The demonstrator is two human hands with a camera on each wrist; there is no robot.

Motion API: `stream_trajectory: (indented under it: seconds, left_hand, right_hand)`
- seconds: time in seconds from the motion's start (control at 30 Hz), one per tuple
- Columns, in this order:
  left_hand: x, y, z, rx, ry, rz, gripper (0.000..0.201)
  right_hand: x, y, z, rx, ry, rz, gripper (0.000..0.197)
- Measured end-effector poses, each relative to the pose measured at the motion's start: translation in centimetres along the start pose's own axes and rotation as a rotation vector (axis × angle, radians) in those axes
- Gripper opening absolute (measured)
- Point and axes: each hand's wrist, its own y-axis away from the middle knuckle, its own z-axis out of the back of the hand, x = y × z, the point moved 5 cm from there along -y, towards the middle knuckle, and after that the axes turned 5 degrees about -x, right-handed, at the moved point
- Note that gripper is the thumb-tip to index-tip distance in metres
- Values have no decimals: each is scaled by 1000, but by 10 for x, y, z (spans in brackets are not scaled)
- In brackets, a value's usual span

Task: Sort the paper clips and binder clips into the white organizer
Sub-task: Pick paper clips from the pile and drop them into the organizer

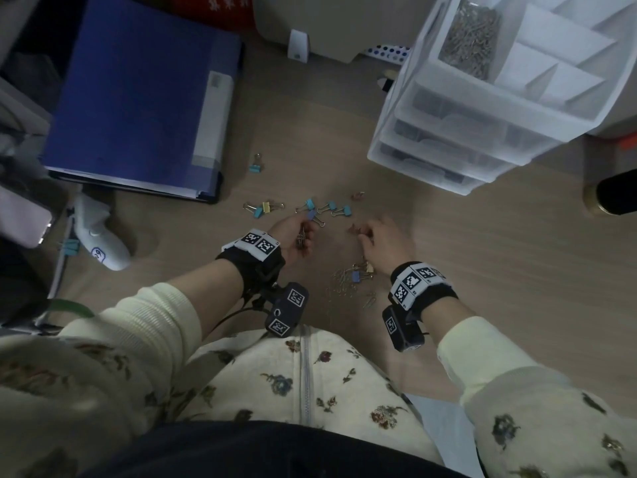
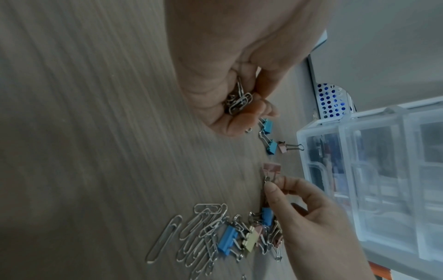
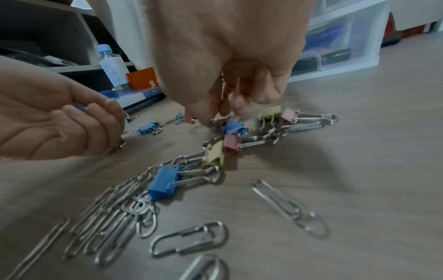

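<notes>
Holding bent-wire paper clips point(image 2: 238, 102), left hand point(image 2: 239, 62) hovers over wood-grain table point(image 2: 95, 113).

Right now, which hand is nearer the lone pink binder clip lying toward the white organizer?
Right. The right hand pinches at the pink binder clip's wire handle; the left hand, gripping silver paper clips, sits farther off.

Head view dim, muted colour, edges bowed by wide lens. Right hand point(image 1: 381, 241) smeared by motion blur. Wrist views brighter, soft daylight tone; near paper clips point(image 3: 291, 208) blurred, stretched toward frame edges. Broad soft hand shadow on counter point(image 3: 359, 151). No glare.
</notes>
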Motion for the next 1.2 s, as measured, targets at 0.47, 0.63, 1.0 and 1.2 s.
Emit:
stream_trajectory:
  seconds: [0.47, 0.63, 1.0, 1.2]
  left_hand:
    - [-2, -4, 3, 3, 15, 0, 37]
    - [0, -6, 4, -3, 32, 4, 34]
    - [1, -9, 3, -4, 20, 15, 31]
    - [1, -12, 3, -7, 20, 6, 30]
  right_hand:
    - [5, -5, 5, 88, -264, 10, 29]
    - [-23, -4, 9, -40, -172, -181, 33]
    - [-15, -8, -3, 54, -101, -158, 18]
    - [-3, -11, 7, 13, -287, -69, 20]
